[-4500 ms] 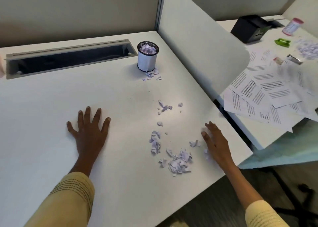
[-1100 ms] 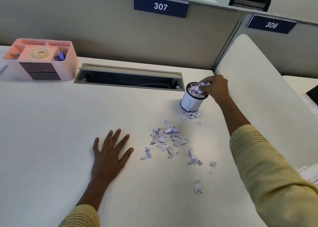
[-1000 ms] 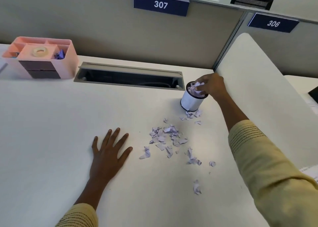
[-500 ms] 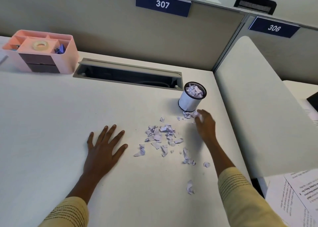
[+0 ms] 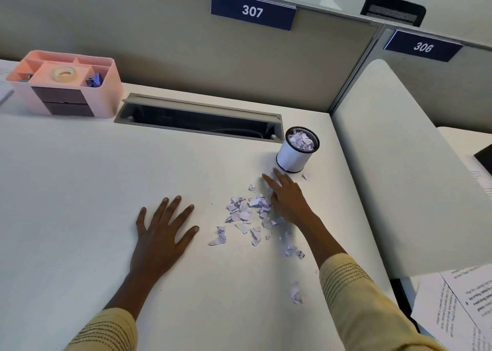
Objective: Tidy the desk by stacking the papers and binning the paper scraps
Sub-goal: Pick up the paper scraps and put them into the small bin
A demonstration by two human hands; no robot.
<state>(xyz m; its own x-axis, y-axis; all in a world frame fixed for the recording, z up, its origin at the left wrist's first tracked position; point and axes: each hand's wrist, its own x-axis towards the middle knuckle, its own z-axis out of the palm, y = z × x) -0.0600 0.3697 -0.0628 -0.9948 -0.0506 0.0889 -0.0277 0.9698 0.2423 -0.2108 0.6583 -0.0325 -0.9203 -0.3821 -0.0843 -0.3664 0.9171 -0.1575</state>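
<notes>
your right hand (image 5: 288,200) lies flat on the desk (image 5: 80,191) with fingers straight, reaching into the far edge of the paper scraps (image 5: 247,215), fingertips just short of the cup (image 5: 296,151). your left hand (image 5: 162,233) is spread flat on bare desk to the left, holding nothing, well apart from the right.

the risk sits with the cup. it already looks heaped to its rim, so whatever you add will likely slide off and land back at its base, where one scrap (image 5: 305,176) lies already. it looks small and light; a sweeping fingertip could nudge or tip it. the scraps are thin, torn and curled, so a fast sweep may scatter them to the right, off the desk edge beside the divider (image 5: 399,164). one stray piece (image 5: 295,294) sits near you, apart from the heap, and is easy to miss.

the desk is smooth, matte and white, so paper slides easily. the cup is a short cylinder, white-walled with a dark mesh rim. printed papers (image 5: 458,308) lie loose at the near right, beyond the divider, and look not yet stacked. a pink organiser (image 5: 66,103) with a tape roll stands far left.
</notes>
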